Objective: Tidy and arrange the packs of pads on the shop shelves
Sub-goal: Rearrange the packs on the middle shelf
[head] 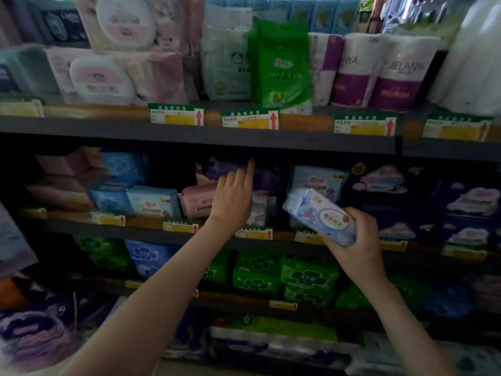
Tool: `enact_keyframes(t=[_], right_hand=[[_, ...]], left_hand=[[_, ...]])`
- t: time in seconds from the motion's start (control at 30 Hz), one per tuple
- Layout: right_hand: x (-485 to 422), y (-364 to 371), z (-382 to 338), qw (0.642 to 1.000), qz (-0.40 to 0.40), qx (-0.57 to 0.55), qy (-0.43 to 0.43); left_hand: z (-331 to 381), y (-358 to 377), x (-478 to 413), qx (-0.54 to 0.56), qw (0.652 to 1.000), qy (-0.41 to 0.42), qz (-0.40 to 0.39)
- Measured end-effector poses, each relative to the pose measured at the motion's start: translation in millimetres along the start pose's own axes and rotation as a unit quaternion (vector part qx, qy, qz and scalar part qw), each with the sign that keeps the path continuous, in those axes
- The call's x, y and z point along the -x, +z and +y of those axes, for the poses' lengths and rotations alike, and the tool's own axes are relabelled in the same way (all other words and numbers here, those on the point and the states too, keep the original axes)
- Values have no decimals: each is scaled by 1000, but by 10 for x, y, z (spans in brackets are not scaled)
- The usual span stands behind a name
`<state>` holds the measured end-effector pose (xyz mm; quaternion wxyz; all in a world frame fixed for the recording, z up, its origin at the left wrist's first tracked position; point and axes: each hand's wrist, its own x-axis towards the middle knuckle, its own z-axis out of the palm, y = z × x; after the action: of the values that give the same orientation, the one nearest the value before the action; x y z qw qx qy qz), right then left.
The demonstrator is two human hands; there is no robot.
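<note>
2 hands (233, 198), 1 held pk (321, 215)

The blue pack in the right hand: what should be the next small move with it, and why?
Probably lift the blue pack onto the middle shelf, beside the similar pale pack standing just behind it. The right hand grips it in front of the shelf, in no row, while the left hand reaches with straight fingers to the purple pack.

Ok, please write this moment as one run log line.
left hand: open, fingers at purple packs, middle shelf | right hand: holds light blue pad pack | pack not yet shelved
</note>
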<state>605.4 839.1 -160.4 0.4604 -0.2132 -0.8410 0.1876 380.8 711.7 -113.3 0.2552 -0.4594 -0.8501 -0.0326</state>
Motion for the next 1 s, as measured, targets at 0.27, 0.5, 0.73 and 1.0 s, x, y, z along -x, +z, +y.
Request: enact_keyframes(t=[0.27, 0.5, 0.73, 1.0], right_hand=[[268, -95, -373, 992, 112, 35, 51], [444, -433, -374, 967, 224, 79, 87], [464, -937, -10, 938, 310, 70, 142], [447, -1539, 471, 929, 319, 96, 162]], left_hand=[[-155, 147, 170, 8, 981, 90, 169], [-42, 90, 409, 100, 945, 146, 276], [575, -268, 392, 124, 923, 232, 281], [1781, -494, -252, 130, 923, 279, 233]])
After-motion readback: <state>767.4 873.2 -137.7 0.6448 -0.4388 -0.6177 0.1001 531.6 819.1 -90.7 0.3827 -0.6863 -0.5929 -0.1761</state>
